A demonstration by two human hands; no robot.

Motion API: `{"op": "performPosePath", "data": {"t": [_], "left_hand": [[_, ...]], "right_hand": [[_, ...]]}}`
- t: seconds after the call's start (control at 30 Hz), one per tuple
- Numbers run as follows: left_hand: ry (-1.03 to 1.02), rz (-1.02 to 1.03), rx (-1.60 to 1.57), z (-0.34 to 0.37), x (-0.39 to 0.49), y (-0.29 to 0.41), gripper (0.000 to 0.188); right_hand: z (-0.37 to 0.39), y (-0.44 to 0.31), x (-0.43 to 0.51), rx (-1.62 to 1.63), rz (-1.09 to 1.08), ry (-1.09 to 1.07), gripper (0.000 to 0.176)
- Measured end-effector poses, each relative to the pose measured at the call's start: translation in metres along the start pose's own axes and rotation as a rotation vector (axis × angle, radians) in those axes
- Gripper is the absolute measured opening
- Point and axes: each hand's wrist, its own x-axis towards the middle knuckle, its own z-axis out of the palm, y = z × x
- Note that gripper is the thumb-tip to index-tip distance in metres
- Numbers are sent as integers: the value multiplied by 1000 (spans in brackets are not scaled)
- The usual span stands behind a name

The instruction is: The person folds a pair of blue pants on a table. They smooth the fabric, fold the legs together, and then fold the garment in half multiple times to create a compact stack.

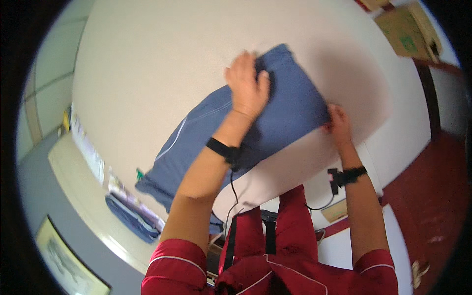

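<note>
A blue piece of fabric with thin white piping (295, 96) lies slantwise across the pale surface in front of me, apparently a folded garment. My left hand (247, 83) rests palm down near its far edge, fingers spread partly over the cloth and partly past it. At the near right corner, my right hand (337, 123) grips the fabric between thumb and fingers. A small green tag-like piece (139, 174) sticks out by the cloth's left end. Each wrist wears a black strap with a cable, and my left forearm hides part of the fabric.
Folded blue cloth (132, 217) lies on a pale ledge (92, 206) at left, beside patterned purple-white material (138, 204). A framed picture (68, 261) is at lower left. A cardboard box (407, 33) stands at upper right, above the reddish floor (431, 206).
</note>
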Motion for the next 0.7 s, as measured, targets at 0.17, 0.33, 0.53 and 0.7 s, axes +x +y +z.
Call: {"op": "performPosePath", "data": {"t": [0.17,0.33,0.53,0.7], "left_hand": [[-171,-282,136,-39,-103,-17,51],[-152,-549,358,-88,-213,-79,56],[-223,-763,625,-116,-264,-165,85],[-399,-864,599,-107,-268,-204,105]], "right_hand": [[39,-13,0,-817,-664,472,36],[179,21,-67,-1165,-1034,-407,52],[284,53,-43,-1353,-1255,-496,61],[242,12,55,-1526,-1278,33,67]]}}
